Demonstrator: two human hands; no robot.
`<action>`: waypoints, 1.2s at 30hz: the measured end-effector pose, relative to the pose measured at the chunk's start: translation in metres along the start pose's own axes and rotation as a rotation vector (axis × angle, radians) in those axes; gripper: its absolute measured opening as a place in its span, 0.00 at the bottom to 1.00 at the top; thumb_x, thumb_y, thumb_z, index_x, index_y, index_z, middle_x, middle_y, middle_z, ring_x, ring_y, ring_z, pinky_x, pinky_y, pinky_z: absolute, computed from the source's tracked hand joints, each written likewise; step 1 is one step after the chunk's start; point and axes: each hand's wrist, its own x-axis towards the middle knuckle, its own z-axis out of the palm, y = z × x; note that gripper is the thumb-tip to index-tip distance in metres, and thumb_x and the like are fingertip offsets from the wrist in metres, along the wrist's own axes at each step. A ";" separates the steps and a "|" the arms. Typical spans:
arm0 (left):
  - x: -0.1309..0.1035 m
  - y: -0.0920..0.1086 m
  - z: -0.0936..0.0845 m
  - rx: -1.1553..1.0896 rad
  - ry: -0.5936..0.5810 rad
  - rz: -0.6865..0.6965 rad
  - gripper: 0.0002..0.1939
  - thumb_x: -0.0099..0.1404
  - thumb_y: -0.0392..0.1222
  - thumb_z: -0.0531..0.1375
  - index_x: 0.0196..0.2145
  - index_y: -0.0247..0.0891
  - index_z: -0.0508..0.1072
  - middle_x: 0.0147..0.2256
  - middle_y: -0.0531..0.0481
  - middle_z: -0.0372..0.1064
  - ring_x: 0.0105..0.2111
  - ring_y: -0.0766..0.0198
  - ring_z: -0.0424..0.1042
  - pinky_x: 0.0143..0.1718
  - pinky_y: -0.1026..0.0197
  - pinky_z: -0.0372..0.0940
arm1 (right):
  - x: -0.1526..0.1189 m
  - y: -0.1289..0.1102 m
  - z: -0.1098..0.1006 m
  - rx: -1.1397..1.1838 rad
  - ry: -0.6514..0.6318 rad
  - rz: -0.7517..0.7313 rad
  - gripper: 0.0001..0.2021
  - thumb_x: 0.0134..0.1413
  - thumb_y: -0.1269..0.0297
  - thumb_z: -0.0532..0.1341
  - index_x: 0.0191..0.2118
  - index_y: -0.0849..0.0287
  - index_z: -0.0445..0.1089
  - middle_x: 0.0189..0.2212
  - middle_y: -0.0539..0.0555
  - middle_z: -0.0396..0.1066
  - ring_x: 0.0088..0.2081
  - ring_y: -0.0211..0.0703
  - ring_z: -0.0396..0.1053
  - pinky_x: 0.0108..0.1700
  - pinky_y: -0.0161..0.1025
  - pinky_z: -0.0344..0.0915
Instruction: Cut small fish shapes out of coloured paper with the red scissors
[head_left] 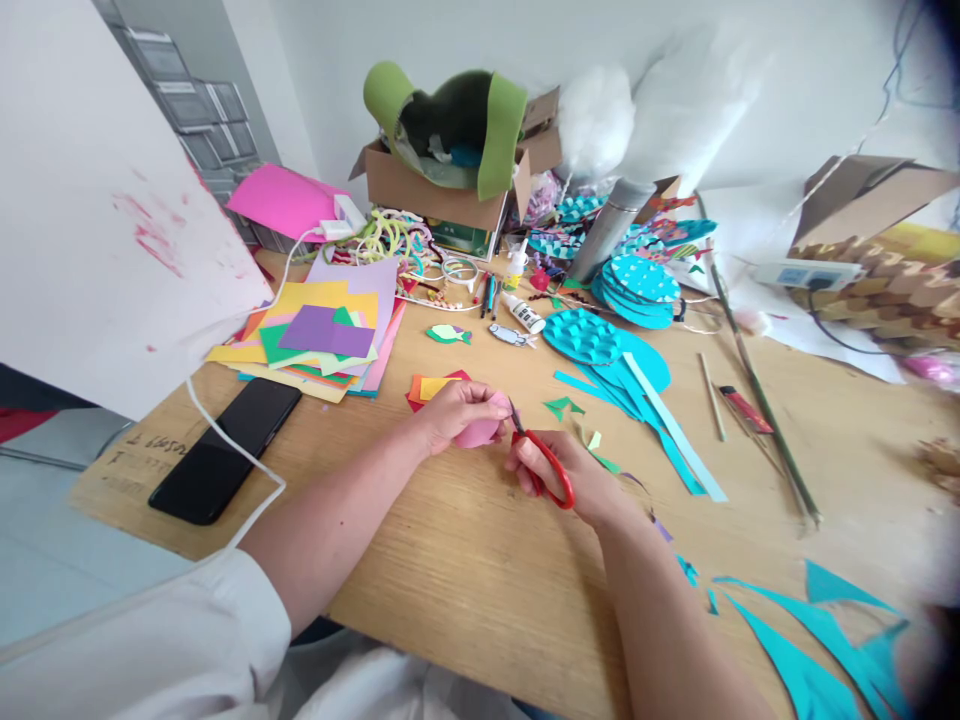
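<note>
In the middle of the table, my left hand (463, 412) pinches a small piece of pink paper (478, 432). My right hand (551, 462) has its fingers in the handles of red scissors (561, 480), whose dark blades point up and left at the paper's right edge. Whether the blades are apart is too small to tell. Just behind the left hand lie small red, orange and yellow paper pieces (431, 386). Green paper scraps (564, 407) sit beyond the scissors. Farther back are a green paper fish (450, 334) and a grey-blue one (513, 336).
Stacked coloured paper (300, 300) and a black phone (225, 450) with a white cable (232, 440) are at left. Glue bottles (523, 313), a steel flask (611, 230) and blue paper ovals (581, 336) stand behind. Blue offcuts (817, 640) and a long stick (757, 390) lie right.
</note>
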 end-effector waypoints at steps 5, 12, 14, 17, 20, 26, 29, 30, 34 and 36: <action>-0.001 0.001 -0.002 0.022 0.030 -0.060 0.14 0.48 0.43 0.69 0.24 0.32 0.69 0.21 0.50 0.70 0.21 0.68 0.68 0.24 0.64 0.62 | -0.001 -0.002 -0.001 0.027 -0.037 -0.003 0.28 0.53 0.36 0.55 0.28 0.61 0.66 0.19 0.51 0.67 0.21 0.36 0.62 0.23 0.33 0.56; -0.001 0.003 -0.002 0.072 0.045 -0.077 0.13 0.46 0.43 0.69 0.25 0.32 0.71 0.21 0.51 0.69 0.20 0.69 0.68 0.24 0.64 0.64 | -0.005 -0.004 -0.004 0.015 -0.076 -0.032 0.30 0.53 0.33 0.52 0.29 0.60 0.66 0.20 0.51 0.67 0.21 0.35 0.61 0.22 0.32 0.57; -0.001 0.003 -0.002 0.082 0.043 -0.075 0.13 0.47 0.42 0.68 0.25 0.32 0.71 0.21 0.52 0.69 0.20 0.69 0.68 0.24 0.65 0.64 | -0.005 -0.004 -0.004 0.015 -0.077 -0.034 0.30 0.53 0.33 0.52 0.29 0.60 0.66 0.20 0.51 0.67 0.20 0.34 0.61 0.22 0.32 0.57; -0.001 0.003 -0.003 0.093 0.044 -0.078 0.12 0.47 0.42 0.68 0.24 0.32 0.71 0.21 0.52 0.69 0.20 0.69 0.68 0.23 0.65 0.64 | -0.005 -0.005 -0.003 0.023 -0.079 -0.030 0.30 0.52 0.33 0.53 0.29 0.61 0.66 0.19 0.51 0.67 0.20 0.34 0.61 0.22 0.32 0.56; -0.001 0.002 -0.004 0.105 0.046 -0.078 0.12 0.47 0.42 0.68 0.24 0.32 0.71 0.20 0.52 0.68 0.20 0.69 0.67 0.23 0.65 0.64 | -0.004 -0.005 -0.003 0.031 -0.075 -0.027 0.30 0.52 0.33 0.53 0.28 0.61 0.66 0.19 0.51 0.67 0.20 0.34 0.61 0.22 0.32 0.57; 0.000 0.001 -0.005 0.118 0.038 -0.078 0.11 0.48 0.41 0.67 0.23 0.33 0.70 0.20 0.52 0.68 0.20 0.70 0.67 0.23 0.66 0.62 | -0.004 -0.004 -0.003 0.022 -0.056 -0.008 0.30 0.51 0.33 0.54 0.28 0.62 0.67 0.18 0.51 0.66 0.20 0.35 0.61 0.22 0.33 0.57; 0.000 0.002 -0.005 0.119 0.033 -0.082 0.11 0.48 0.42 0.67 0.23 0.33 0.71 0.20 0.52 0.68 0.20 0.69 0.67 0.22 0.66 0.62 | -0.004 -0.003 -0.003 0.021 -0.060 -0.012 0.30 0.51 0.34 0.55 0.28 0.62 0.68 0.18 0.51 0.65 0.20 0.35 0.61 0.22 0.32 0.56; 0.000 0.002 -0.005 0.119 0.032 -0.086 0.11 0.48 0.42 0.67 0.23 0.33 0.71 0.20 0.52 0.68 0.20 0.69 0.67 0.22 0.66 0.62 | -0.004 -0.003 -0.004 0.020 -0.062 -0.015 0.30 0.52 0.34 0.55 0.29 0.62 0.68 0.18 0.50 0.65 0.20 0.35 0.61 0.21 0.32 0.56; -0.001 0.003 -0.006 0.123 0.023 -0.095 0.11 0.48 0.42 0.68 0.22 0.33 0.70 0.19 0.52 0.68 0.19 0.70 0.66 0.21 0.67 0.60 | -0.004 -0.005 -0.004 0.015 -0.067 -0.006 0.31 0.51 0.33 0.54 0.28 0.63 0.68 0.17 0.50 0.65 0.19 0.34 0.60 0.21 0.32 0.54; -0.001 0.003 -0.006 0.124 0.010 -0.097 0.12 0.48 0.42 0.68 0.22 0.33 0.70 0.19 0.51 0.68 0.19 0.70 0.65 0.21 0.67 0.61 | -0.005 -0.006 -0.005 0.014 -0.065 0.007 0.31 0.49 0.32 0.54 0.28 0.62 0.67 0.17 0.50 0.64 0.19 0.34 0.59 0.20 0.32 0.54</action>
